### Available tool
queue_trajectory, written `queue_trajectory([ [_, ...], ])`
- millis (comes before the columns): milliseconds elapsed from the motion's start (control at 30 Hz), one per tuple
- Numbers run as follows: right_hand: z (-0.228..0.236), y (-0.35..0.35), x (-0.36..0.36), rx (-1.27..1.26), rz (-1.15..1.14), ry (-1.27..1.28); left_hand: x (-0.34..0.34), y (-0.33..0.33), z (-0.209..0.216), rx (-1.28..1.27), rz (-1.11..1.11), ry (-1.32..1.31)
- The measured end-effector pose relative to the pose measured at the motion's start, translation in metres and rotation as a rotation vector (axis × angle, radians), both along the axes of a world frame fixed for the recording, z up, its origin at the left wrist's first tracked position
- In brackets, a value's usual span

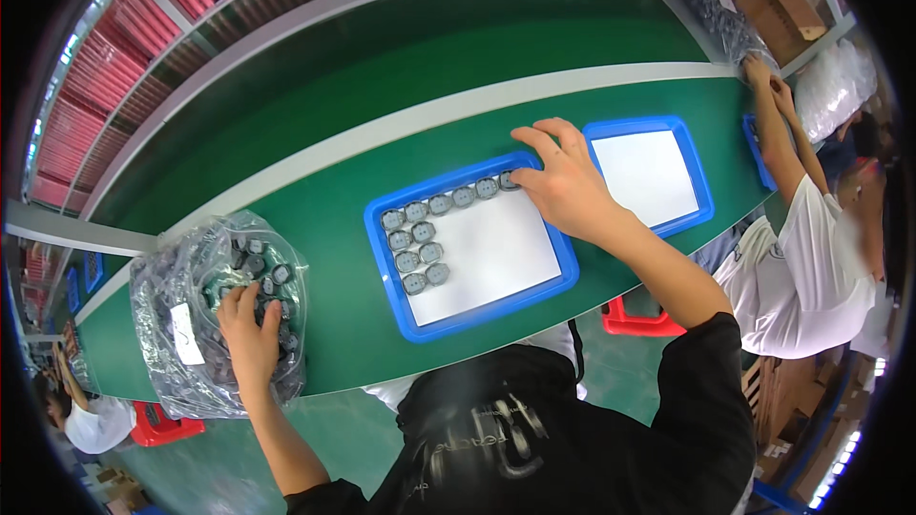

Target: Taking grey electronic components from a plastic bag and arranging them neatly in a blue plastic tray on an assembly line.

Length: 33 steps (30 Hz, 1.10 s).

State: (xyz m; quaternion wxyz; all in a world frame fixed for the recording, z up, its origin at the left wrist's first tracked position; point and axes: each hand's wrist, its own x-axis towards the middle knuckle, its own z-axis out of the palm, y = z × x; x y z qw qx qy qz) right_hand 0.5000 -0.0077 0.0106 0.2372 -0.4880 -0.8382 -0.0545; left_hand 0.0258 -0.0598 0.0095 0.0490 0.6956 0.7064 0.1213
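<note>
A blue-rimmed tray (472, 318) lined with white lies before me on the green table. Small grey rounded plastic pieces (440, 204) stand in it, in a row along the far edge and two columns down the left side. My right hand (570, 186) is over the tray's far right corner, fingers spread, thumb at the last grey piece (510, 180) of the far row. To the left, my left hand (250, 339) reaches into an opened clear plastic bag (172, 353) of loose grey pieces (281, 274). Its fingers are apart, with the tips among the pieces.
Another blue tray (704, 200) with a white base stands to the right. Beyond it a co-worker's arms (782, 133) reach toward a clear bag. A raised pale ledge (420, 113) runs along the table's back. Red stools (637, 321) stand below the table edge.
</note>
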Motion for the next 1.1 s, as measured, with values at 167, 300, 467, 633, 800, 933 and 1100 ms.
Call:
queue_trajectory([
  [167, 0.002, 0.003, 0.003, -0.018, 0.012, -0.028, 0.002, -0.004, 0.003, -0.016, 0.004, -0.04],
  [300, 0.008, 0.002, -0.005, 0.017, 0.073, 0.06, 0.008, -0.024, 0.014, 0.053, 0.202, 0.074],
  [467, 0.034, -0.004, -0.041, -0.156, 0.257, 0.301, 0.019, -0.006, 0.014, -0.03, -0.007, -0.095],
  [633, 0.057, 0.006, -0.146, -0.355, 0.641, 0.285, 0.007, 0.001, -0.001, 0.027, 0.068, -0.255],
  [800, 0.026, 0.04, -0.266, -0.483, 0.664, -0.107, 0.002, -0.009, 0.008, 0.141, 0.22, -0.413],
  [933, -0.003, 0.06, -0.303, -0.423, 0.653, -0.152, -0.007, -0.017, 0.015, 0.347, 0.156, -0.347],
  [1100, -0.003, 0.081, -0.274, -0.534, 0.798, 0.275, 0.007, -0.012, 0.013, 0.114, -0.098, -0.079],
])
